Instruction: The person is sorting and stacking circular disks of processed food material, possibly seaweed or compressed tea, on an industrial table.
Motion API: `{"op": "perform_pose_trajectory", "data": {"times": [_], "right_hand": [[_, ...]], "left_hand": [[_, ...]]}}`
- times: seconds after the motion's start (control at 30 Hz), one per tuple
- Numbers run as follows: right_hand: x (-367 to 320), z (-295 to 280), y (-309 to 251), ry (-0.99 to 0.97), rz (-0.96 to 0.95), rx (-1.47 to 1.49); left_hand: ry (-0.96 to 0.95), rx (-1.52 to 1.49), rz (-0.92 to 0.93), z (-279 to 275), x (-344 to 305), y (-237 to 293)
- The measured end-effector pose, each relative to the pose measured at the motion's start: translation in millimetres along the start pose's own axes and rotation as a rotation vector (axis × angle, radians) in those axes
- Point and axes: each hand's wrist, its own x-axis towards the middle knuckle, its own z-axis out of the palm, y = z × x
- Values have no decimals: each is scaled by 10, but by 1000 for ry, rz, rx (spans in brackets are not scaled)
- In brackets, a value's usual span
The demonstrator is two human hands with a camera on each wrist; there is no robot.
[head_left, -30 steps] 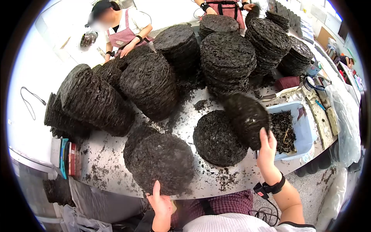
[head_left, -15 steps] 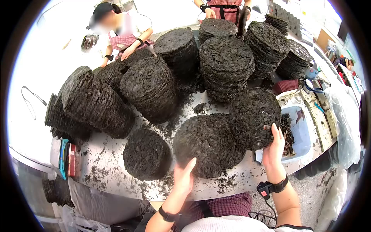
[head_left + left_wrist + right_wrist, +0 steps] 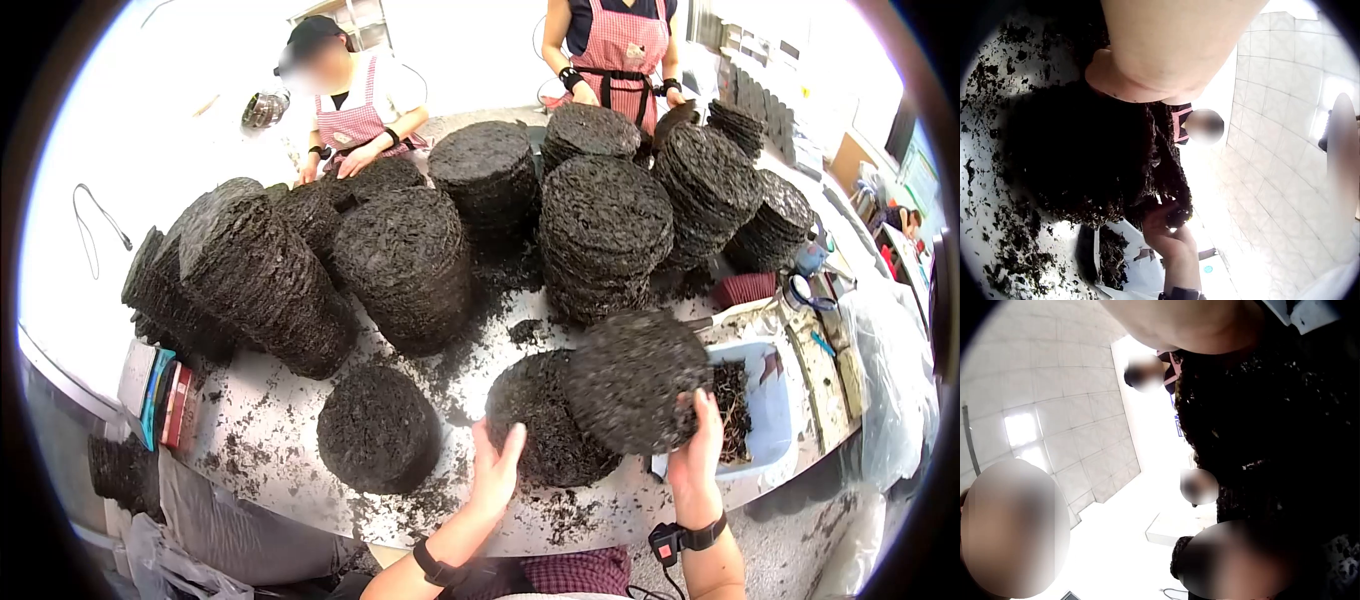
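Observation:
A dark, rough round seaweed sheet [image 3: 640,380] is gripped at its right edge by my right hand [image 3: 697,450], thumb on its face. It is tilted and overlaps the right side of a middle stack of seaweed sheets [image 3: 545,430]. At that stack's near left rim is my left hand [image 3: 493,470], thumb spread and fingertips right at the edge. To its left stands a short stack of seaweed sheets [image 3: 375,430]. The left wrist view shows my right hand [image 3: 1169,240] pinching the sheet's edge, with my left hand [image 3: 1154,75] against the dark stack.
Tall seaweed stacks [image 3: 400,260] line the far side. A blue bin [image 3: 783,420] with dark scraps stands at right, a red-and-teal pile of boxes [image 3: 165,400] at left. Crumbs litter the metal table [image 3: 285,440]. Two people in checked aprons [image 3: 625,50] work across it.
My left hand brought a sheet from the left stack onto the middle one, and its thumb is now off the sheet's face. The sheet in my right hand has swung to face up.

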Motion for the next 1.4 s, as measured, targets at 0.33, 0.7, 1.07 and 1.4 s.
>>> {"op": "perform_pose_trajectory", "data": {"times": [0.33, 0.7, 1.07, 1.4], "right_hand": [[120, -205, 617, -352, -378, -781], [7, -124, 629, -289, -54, -688], [29, -134, 641, -347, 540, -327], [65, 1105, -759, -704, 84, -277]], "left_hand": [[-123, 29, -3, -104, -2, 59], [-121, -42, -50, -90, 87, -205], [-144, -299, -190, -234, 2, -398], [-247, -160, 47, -633, -729, -54]]}}
